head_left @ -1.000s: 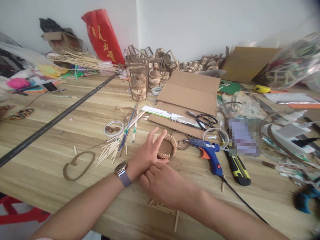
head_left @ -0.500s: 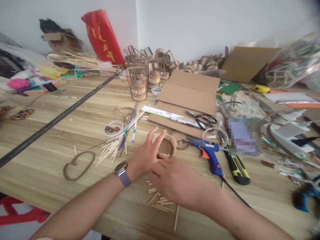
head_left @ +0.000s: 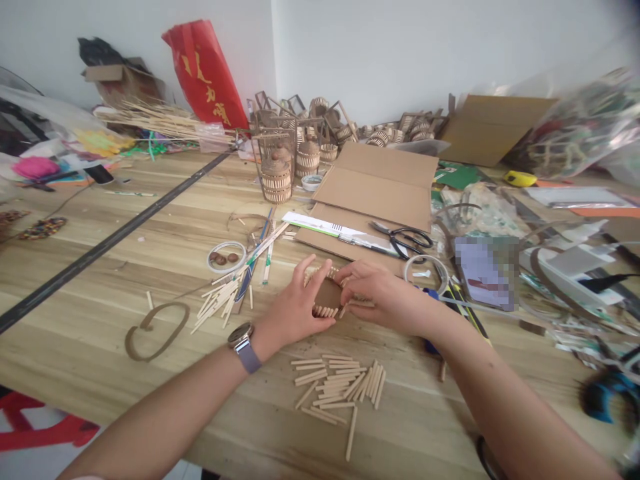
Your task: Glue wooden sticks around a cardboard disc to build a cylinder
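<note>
Between my hands stands a small round basket [head_left: 326, 312] with a wall of short upright wooden sticks around a brown base. My left hand [head_left: 290, 307] wraps its left and near side, thumb in front and fingers at the far rim. At the right side of the wall, my right hand [head_left: 377, 297] pinches what looks like a short wooden stick [head_left: 343, 311], mostly covered by the fingers. Closer to me lies a loose pile of short sticks [head_left: 340, 383]. The blue glue gun [head_left: 431, 345] is largely hidden behind my right hand and forearm.
Left of the basket are more sticks [head_left: 220, 300], a tape ring [head_left: 227, 257] holding brown beads and a brown strip loop [head_left: 157, 331]. Scissors [head_left: 403, 237] lie on cardboard [head_left: 380, 177] beyond. A phone [head_left: 483, 273] and cutter [head_left: 470, 310] are at right. Finished lidded baskets [head_left: 277, 179] stand behind.
My right hand has moved up and right, from over the stick pile to the basket's right wall. It uncovers the pile and now hides most of the glue gun. My left hand stays.
</note>
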### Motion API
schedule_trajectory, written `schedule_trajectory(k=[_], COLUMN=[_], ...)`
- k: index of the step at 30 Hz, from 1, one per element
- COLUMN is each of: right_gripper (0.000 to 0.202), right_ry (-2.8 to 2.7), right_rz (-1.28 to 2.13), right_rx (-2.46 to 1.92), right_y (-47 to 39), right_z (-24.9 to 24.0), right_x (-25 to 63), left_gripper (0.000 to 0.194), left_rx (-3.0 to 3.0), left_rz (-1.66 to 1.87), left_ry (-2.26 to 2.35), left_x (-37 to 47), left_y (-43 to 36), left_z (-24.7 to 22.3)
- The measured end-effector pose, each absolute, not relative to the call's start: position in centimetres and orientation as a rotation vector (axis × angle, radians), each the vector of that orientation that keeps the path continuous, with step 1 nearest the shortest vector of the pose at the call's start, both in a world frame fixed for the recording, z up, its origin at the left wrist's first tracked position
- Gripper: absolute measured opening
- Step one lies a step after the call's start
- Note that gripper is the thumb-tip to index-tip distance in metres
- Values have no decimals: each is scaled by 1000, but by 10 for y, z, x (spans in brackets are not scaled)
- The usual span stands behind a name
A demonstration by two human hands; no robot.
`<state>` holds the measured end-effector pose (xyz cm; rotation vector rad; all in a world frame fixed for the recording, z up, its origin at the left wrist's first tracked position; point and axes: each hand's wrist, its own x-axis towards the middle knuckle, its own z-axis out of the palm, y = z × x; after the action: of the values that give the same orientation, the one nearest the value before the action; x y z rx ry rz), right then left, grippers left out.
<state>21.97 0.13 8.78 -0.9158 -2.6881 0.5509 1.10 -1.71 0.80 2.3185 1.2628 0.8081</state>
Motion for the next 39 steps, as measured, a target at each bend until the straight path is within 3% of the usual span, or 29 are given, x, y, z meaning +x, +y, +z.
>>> schedule_trajectory(k=[39], right_gripper=[13], right_ry=[-2848], right_rz=[220], right_rx=[-838], right_y=[3], right_z=[67], right_x=[210], left_gripper=[105], left_rx=[2317], left_rz=[796], left_ry=[1254], left_x=[12], left_y=[-17], left_z=[12])
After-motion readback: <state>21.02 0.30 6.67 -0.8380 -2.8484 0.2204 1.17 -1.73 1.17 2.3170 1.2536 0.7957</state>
